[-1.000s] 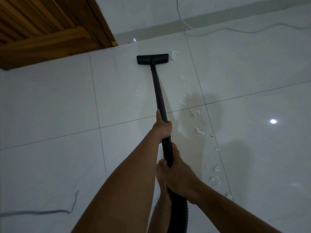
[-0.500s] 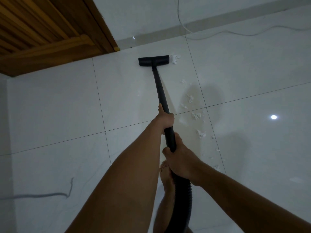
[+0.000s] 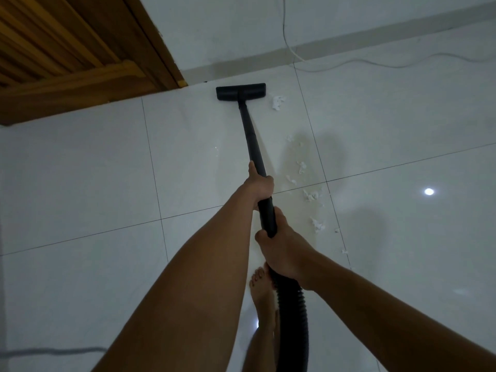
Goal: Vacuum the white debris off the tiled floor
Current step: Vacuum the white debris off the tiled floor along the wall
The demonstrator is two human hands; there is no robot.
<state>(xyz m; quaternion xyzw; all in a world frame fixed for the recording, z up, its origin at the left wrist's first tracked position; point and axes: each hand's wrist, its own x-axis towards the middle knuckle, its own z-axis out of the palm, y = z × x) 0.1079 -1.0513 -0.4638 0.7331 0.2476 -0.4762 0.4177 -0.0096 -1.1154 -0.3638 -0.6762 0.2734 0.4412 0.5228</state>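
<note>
Your nozzle (image 3: 240,91) sits far out by the wall, but white debris (image 3: 278,102) lies just right of it and trails nearer along the tiled floor (image 3: 80,170), so most looks left to do, while your left hand (image 3: 261,187) and right hand (image 3: 281,251) both curl firmly round the black wand (image 3: 252,140).

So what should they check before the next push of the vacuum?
1. Grip of left hand on tube: ok.
2. Grip of right hand near hose: ok.
3. Vacuum head down on tiles: ok.
4. Head lined up with white scraps: not ok, they lie to its right.
5. Hose clear of bare foot: cannot tell.
6. White cable out of the path: ok, by the wall.
</note>
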